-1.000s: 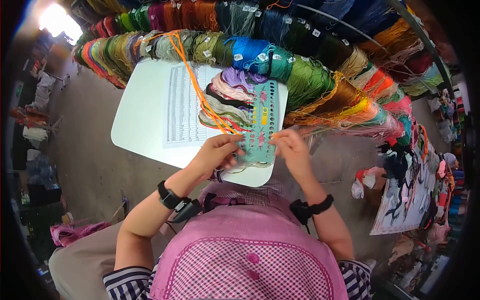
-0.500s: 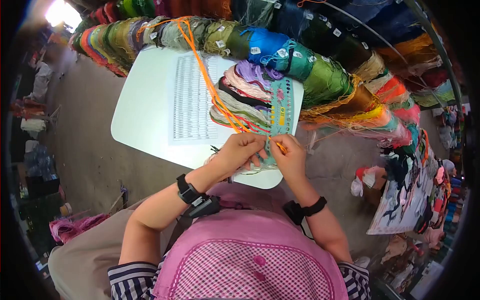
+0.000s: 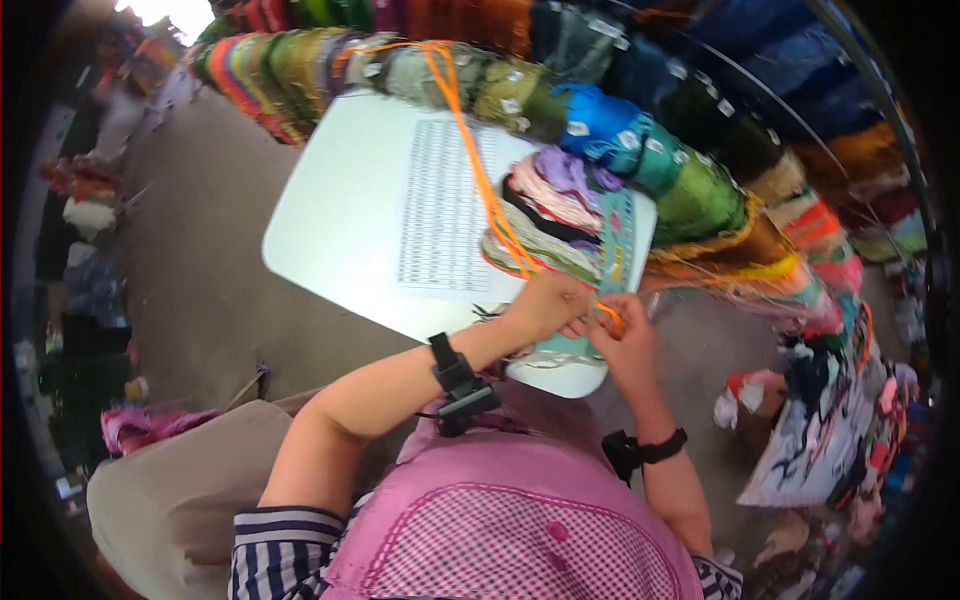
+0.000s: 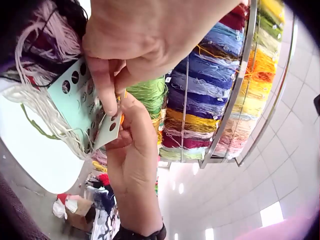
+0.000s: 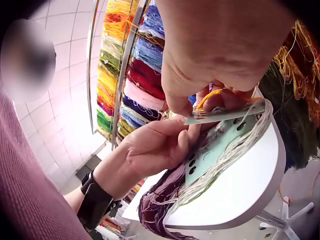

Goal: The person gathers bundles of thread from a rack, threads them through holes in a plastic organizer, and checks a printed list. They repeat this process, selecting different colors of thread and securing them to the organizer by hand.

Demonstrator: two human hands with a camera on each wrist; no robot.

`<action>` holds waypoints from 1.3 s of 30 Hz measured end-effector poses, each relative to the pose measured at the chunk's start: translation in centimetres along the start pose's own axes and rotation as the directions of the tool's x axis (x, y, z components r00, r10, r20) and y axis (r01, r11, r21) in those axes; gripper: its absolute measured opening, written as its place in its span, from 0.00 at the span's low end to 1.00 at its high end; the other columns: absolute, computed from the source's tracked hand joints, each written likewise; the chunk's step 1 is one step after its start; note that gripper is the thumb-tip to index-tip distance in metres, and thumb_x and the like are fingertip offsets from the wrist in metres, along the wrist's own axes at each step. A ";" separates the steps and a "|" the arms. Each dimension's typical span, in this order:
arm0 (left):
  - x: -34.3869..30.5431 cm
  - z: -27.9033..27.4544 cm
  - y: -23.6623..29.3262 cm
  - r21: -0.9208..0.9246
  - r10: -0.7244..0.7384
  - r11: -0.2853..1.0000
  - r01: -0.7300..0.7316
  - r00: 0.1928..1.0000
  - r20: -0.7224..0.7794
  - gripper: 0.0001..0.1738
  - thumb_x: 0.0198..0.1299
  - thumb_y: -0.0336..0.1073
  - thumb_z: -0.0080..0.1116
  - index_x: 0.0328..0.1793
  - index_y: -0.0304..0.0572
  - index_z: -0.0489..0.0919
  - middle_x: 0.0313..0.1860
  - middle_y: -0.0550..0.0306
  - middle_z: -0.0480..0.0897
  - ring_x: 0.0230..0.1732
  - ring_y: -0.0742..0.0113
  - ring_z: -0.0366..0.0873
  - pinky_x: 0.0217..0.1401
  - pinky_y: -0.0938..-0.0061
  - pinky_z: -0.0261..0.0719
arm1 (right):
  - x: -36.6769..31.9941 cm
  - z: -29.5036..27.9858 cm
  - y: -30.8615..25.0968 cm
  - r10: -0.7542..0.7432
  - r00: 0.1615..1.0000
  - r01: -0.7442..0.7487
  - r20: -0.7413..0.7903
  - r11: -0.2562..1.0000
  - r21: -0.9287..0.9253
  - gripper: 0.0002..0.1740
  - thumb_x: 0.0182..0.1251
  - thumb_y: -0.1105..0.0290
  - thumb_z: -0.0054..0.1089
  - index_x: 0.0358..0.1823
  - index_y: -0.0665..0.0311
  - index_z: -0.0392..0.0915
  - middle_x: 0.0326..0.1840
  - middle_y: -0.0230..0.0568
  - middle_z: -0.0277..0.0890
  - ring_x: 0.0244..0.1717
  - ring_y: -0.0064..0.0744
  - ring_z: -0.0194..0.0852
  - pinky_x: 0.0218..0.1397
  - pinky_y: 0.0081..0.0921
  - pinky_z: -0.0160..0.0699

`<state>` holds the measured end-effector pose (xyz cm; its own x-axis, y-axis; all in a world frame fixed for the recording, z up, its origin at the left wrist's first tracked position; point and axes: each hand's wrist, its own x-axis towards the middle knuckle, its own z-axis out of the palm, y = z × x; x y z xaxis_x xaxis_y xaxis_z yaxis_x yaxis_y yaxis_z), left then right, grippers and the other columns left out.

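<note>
I can read nothing on the turquoise card with punched holes (image 3: 625, 222). The white paper sheet (image 3: 445, 215) on the smooth white worktop (image 3: 335, 200) bears a printed table, illegible to me, like the small white tags (image 3: 578, 128) on the coloured thread skeins (image 3: 600, 105).

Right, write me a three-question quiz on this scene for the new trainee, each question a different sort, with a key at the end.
1. Multiple choice. What colour is the thread that runs down over the tabletop toward the left hand?
A) blue
B) orange
C) black

2. True or false. The printed sheet lies on the white tabletop.

3. Short answer. Over which are the left hand and the right hand working: the mint-green card or the printed sheet?

Key: 1. B; 2. true; 3. the mint-green card.
</note>
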<state>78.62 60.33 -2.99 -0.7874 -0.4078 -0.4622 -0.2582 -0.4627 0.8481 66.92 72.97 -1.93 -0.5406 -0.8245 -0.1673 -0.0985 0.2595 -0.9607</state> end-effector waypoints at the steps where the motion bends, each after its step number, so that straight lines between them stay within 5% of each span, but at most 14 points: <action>1: -0.1 -0.1 0.4 0.006 -0.024 1.000 0.024 1.000 -0.002 0.10 0.64 0.31 0.56 0.46 0.31 0.80 0.35 0.54 0.85 0.30 0.73 0.83 0.32 0.81 0.83 | 0.2 -0.1 0.3 -0.011 1.000 0.011 0.005 1.000 -0.019 0.17 0.57 0.78 0.65 0.47 0.68 0.72 0.31 0.28 0.74 0.28 0.10 0.67 0.31 0.11 0.67; 17: -2.1 -3.6 1.4 -0.307 -0.059 0.951 0.042 0.997 -0.047 0.06 0.62 0.29 0.58 0.41 0.34 0.81 0.36 0.54 0.84 0.34 0.72 0.83 0.37 0.80 0.83 | 0.7 0.7 1.0 0.079 0.997 -0.078 0.023 0.996 -0.042 0.12 0.57 0.78 0.65 0.42 0.67 0.75 0.29 0.26 0.74 0.29 0.10 0.68 0.31 0.11 0.67; 20: -2.4 -4.1 1.6 -0.399 -0.027 0.917 0.033 0.999 0.020 0.07 0.62 0.29 0.56 0.44 0.34 0.81 0.37 0.53 0.84 0.33 0.71 0.83 0.35 0.81 0.81 | 0.9 0.9 1.2 0.086 0.996 -0.086 0.038 0.996 -0.007 0.12 0.57 0.78 0.66 0.41 0.67 0.75 0.30 0.27 0.75 0.29 0.10 0.69 0.31 0.11 0.67; 22: -2.5 -3.8 2.6 -0.633 -0.024 0.761 0.144 0.981 0.195 0.08 0.62 0.29 0.55 0.45 0.34 0.79 0.37 0.51 0.84 0.32 0.72 0.83 0.33 0.81 0.80 | 1.1 0.7 2.4 0.066 0.997 -0.066 0.038 0.998 0.001 0.13 0.57 0.78 0.66 0.43 0.67 0.75 0.30 0.28 0.75 0.29 0.10 0.69 0.31 0.11 0.67; 24: -2.1 -4.1 2.7 -0.571 0.035 0.805 0.162 0.947 0.319 0.08 0.62 0.29 0.54 0.45 0.35 0.78 0.36 0.49 0.84 0.32 0.71 0.83 0.31 0.81 0.80 | 1.3 0.9 2.2 0.045 0.998 -0.045 0.036 0.999 0.006 0.15 0.57 0.79 0.67 0.45 0.67 0.75 0.30 0.28 0.76 0.29 0.10 0.69 0.31 0.11 0.67; 26: -1.4 -3.3 3.0 -0.020 -0.202 0.974 0.226 0.904 0.377 0.06 0.62 0.30 0.55 0.43 0.37 0.78 0.33 0.52 0.83 0.32 0.70 0.83 0.30 0.81 0.79 | 1.0 0.9 0.7 0.052 0.999 -0.053 0.004 0.996 0.066 0.16 0.59 0.80 0.65 0.47 0.66 0.72 0.28 0.29 0.76 0.29 0.12 0.71 0.31 0.12 0.67; 27: -1.1 -2.5 2.6 -0.031 -0.199 0.973 0.227 0.905 0.377 0.06 0.62 0.30 0.55 0.43 0.37 0.78 0.33 0.52 0.83 0.32 0.70 0.83 0.30 0.81 0.79 | 1.0 0.7 0.3 0.056 0.998 -0.057 0.011 0.997 0.058 0.16 0.59 0.80 0.65 0.47 0.66 0.72 0.28 0.29 0.76 0.29 0.12 0.71 0.31 0.12 0.67; 29: -0.6 -1.3 1.8 0.255 -0.087 0.967 0.000 0.941 0.328 0.07 0.62 0.32 0.58 0.43 0.38 0.78 0.31 0.57 0.81 0.29 0.70 0.82 0.29 0.81 0.77 | 1.4 0.4 -0.2 0.086 0.996 -0.086 0.004 0.996 0.036 0.15 0.61 0.79 0.63 0.47 0.66 0.69 0.26 0.30 0.75 0.28 0.13 0.72 0.31 0.13 0.67; 30: -0.5 -1.5 1.9 0.252 -0.083 0.968 -0.003 0.941 0.328 0.07 0.62 0.32 0.58 0.43 0.38 0.78 0.31 0.57 0.81 0.29 0.70 0.82 0.29 0.81 0.77 | 1.5 0.3 -0.5 0.084 0.996 -0.084 0.005 0.996 0.033 0.15 0.61 0.79 0.63 0.47 0.66 0.69 0.26 0.30 0.75 0.28 0.13 0.72 0.31 0.13 0.67; 33: -0.3 -2.9 1.8 0.373 0.061 0.911 -0.175 0.953 0.298 0.09 0.60 0.33 0.61 0.42 0.37 0.78 0.31 0.60 0.80 0.30 0.73 0.79 0.30 0.78 0.74 | 1.7 0.0 -0.8 0.130 0.989 -0.122 0.067 0.985 -0.123 0.09 0.66 0.73 0.61 0.42 0.65 0.70 0.25 0.31 0.75 0.28 0.15 0.72 0.31 0.15 0.68; 35: -0.7 -5.5 1.0 0.508 0.584 0.613 -0.604 0.780 0.223 0.10 0.61 0.37 0.61 0.42 0.39 0.79 0.34 0.62 0.81 0.34 0.77 0.76 0.30 0.79 0.71 | 1.8 0.0 -0.4 0.156 0.979 -0.148 0.131 0.986 -0.070 0.09 0.69 0.67 0.58 0.39 0.65 0.71 0.25 0.31 0.75 0.27 0.14 0.72 0.31 0.16 0.69; 36: -2.1 -6.8 2.6 0.272 0.366 0.890 -0.365 0.929 0.049 0.10 0.62 0.39 0.59 0.42 0.41 0.80 0.35 0.63 0.81 0.36 0.77 0.75 0.30 0.80 0.70 | 1.9 0.1 -0.6 0.156 0.979 -0.148 0.130 0.987 -0.067 0.09 0.69 0.67 0.58 0.39 0.65 0.71 0.25 0.31 0.75 0.27 0.14 0.72 0.31 0.16 0.69; 37: -3.7 -8.4 4.7 -0.030 0.070 0.997 -0.071 0.997 -0.042 0.11 0.63 0.42 0.57 0.42 0.42 0.80 0.36 0.63 0.81 0.37 0.78 0.75 0.30 0.82 0.68 | 1.9 0.2 -1.0 0.206 0.972 -0.203 0.116 0.979 -0.038 0.10 0.70 0.66 0.57 0.38 0.66 0.72 0.25 0.31 0.75 0.27 0.14 0.71 0.30 0.16 0.69; 39: -5.0 -12.4 6.4 -0.236 0.026 0.969 -0.078 0.976 -0.216 0.14 0.65 0.44 0.52 0.36 0.42 0.79 0.34 0.61 0.80 0.30 0.77 0.73 0.25 0.82 0.65 | 1.8 0.4 -1.3 0.259 0.960 -0.260 0.104 0.966 -0.009 0.11 0.71 0.65 0.55 0.36 0.66 0.72 0.25 0.31 0.75 0.28 0.14 0.71 0.30 0.17 0.69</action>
<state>87.83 49.62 1.51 -0.6546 -0.5800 -0.4848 -0.0567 -0.6018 0.7966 66.35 70.92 -1.04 -0.4573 -0.7768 -0.4330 0.0376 0.4696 -0.8821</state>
